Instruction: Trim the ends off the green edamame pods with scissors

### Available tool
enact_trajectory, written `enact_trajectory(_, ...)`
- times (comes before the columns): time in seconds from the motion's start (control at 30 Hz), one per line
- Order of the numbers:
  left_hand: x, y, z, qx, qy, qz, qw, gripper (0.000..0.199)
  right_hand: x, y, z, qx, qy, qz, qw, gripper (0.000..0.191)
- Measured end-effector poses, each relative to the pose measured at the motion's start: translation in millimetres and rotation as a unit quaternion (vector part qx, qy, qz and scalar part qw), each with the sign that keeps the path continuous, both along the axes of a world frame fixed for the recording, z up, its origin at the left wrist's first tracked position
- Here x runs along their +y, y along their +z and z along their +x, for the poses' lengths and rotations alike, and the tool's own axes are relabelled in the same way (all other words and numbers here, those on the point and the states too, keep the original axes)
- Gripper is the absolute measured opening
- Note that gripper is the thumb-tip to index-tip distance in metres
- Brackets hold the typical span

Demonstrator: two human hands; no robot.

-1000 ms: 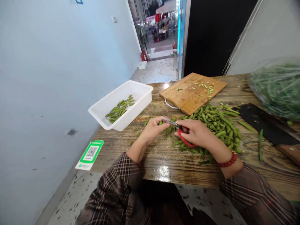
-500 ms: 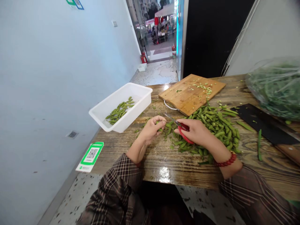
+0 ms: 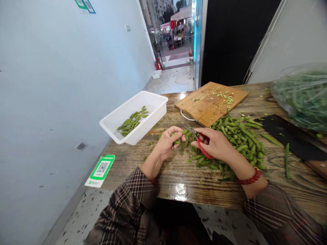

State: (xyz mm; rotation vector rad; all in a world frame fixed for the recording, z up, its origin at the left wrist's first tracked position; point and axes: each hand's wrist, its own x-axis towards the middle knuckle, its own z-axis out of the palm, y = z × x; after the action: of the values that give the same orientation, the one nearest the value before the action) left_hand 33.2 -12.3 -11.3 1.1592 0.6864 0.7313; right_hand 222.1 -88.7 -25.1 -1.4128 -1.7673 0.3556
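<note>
From where I'm standing, the left hand [image 3: 169,142] has its thumb and fingers closed on a green pod [image 3: 175,138], just left of the heap of green pods [image 3: 237,139]. The right hand [image 3: 213,143], at the heap's near left side, is wrapped round the red-handled scissors [image 3: 203,147]; their blades stand slightly parted, pointing towards the left fingertips.

The heap sits right on the wooden table [image 3: 163,183], whose streaky grain shines under the light. Behind the heap lies a cutting board [image 3: 201,102] scattered with pale green bits. Well to the heap's left is a white tub [image 3: 150,126] with some pods on its bottom. To the right of the heap lies a black-bladed knife [image 3: 288,134], and beyond that a clear plastic bag [image 3: 302,98] full of greens.

Far past the heap, a doorway [image 3: 177,58] gives onto stalls outside, with a red fire extinguisher [image 3: 158,64] beside it. The floor [image 3: 98,200] is speckled.

Left of the heap, at the table's edge, lies a green-and-white card [image 3: 100,170] bearing a QR code; its small print is too blurred for me to read. Two more signs [image 3: 85,5], green and blue, are up on the pale wall [image 3: 63,85].
</note>
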Motion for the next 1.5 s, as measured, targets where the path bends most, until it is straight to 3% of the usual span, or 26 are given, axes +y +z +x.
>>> enact_trajectory(0.37, 1.5, 2.6, -0.1, 0.003, 0.034, -0.005, 0.999, 0.031, -0.2, -0.4, 0.6, -0.006, 0.009, -0.010, 1.000, 0.030)
enact_trajectory(0.57, 6.3, 0.2, 0.9, 0.015, 0.110, -0.003, 0.994, 0.031, 1.2, 2.3, 3.3, -0.018, -0.078, -0.008, 0.997, 0.033)
enact_trajectory(0.73, 10.2, -1.7, -1.7, 0.058, 0.116, 0.027, 0.991, 0.040, 0.2, 6.0, 4.6, -0.007, -0.099, 0.000, 0.995, 0.034)
enact_trajectory(0.83, 12.4, -4.0, -3.4, 0.119, 0.119, 0.090, 0.982, 0.032, -0.3, 6.5, 4.0, -0.006, -0.099, -0.002, 0.995, 0.036)
enact_trajectory(0.9, 13.8, -5.9, -3.9, 0.184, 0.106, 0.178, 0.961, 0.026, -0.6, 6.5, 3.8, -0.004, -0.098, -0.002, 0.995, 0.036)
enact_trajectory(1.03, 13.7, -9.6, -1.4, 0.300, 0.027, 0.336, 0.893, 0.012, -0.9, 6.8, 3.5, -0.013, -0.091, 0.004, 0.996, 0.035)
enact_trajectory(1.13, 10.2, -13.2, 4.0, 0.369, -0.021, 0.380, 0.848, 0.014, -0.9, 7.4, 2.9, -0.019, -0.087, 0.003, 0.996, 0.035)
enact_trajectory(1.23, 7.8, -17.3, 9.5, 0.449, -0.025, 0.404, 0.796, 0.021, -0.8, 8.0, 2.3, -0.017, -0.086, -0.003, 0.996, 0.036)
enact_trajectory(1.3, 8.5, -18.7, 10.7, 0.472, -0.025, 0.417, 0.777, 0.015, -0.7, 8.0, 2.3, -0.017, -0.088, 0.000, 0.996, 0.035)
enact_trajectory(1.4, 11.9, -17.1, 7.7, 0.439, -0.015, 0.410, 0.800, 0.007, -0.4, 6.9, 2.9, -0.013, -0.090, 0.005, 0.996, 0.035)
enact_trajectory(1.5, 14.2, -11.9, 1.9, 0.341, 0.028, 0.359, 0.868, 0.012, 0.3, 4.7, 3.9, -0.012, -0.079, 0.010, 0.997, 0.038)
